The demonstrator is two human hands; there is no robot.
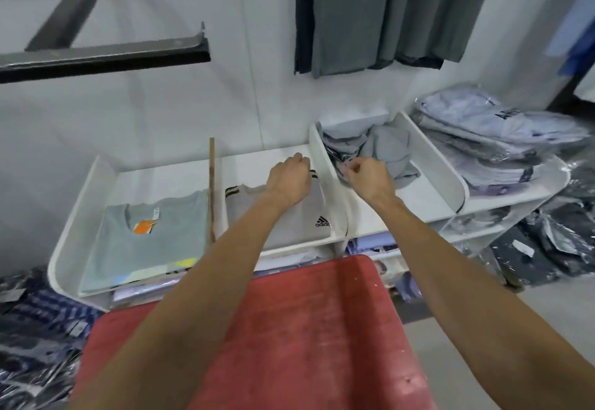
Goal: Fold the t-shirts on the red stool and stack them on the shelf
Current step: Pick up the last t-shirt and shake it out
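Observation:
The red stool [309, 329] fills the bottom centre, its top bare. Behind it stands a white shelf [74, 203] split by dividers. A folded pale green t-shirt [161, 245] with an orange tag lies in the left compartment. A folded grey Adidas t-shirt [299, 219] lies in the middle one. My left hand [288, 177] rests over its far end, fingers curled by the divider; whether it grips anything is hidden. In the right compartment a crumpled grey-blue t-shirt [386, 148] lies loose, with my right hand [367, 177] pinched on its near edge.
A stack of bagged shirts [489, 139] sits on the shelf's far right end. More bagged clothes lie on the floor at left [35, 329] and right [553, 242]. Grey garments [386, 10] hang above. A black metal bracket [103, 55] juts from the wall at upper left.

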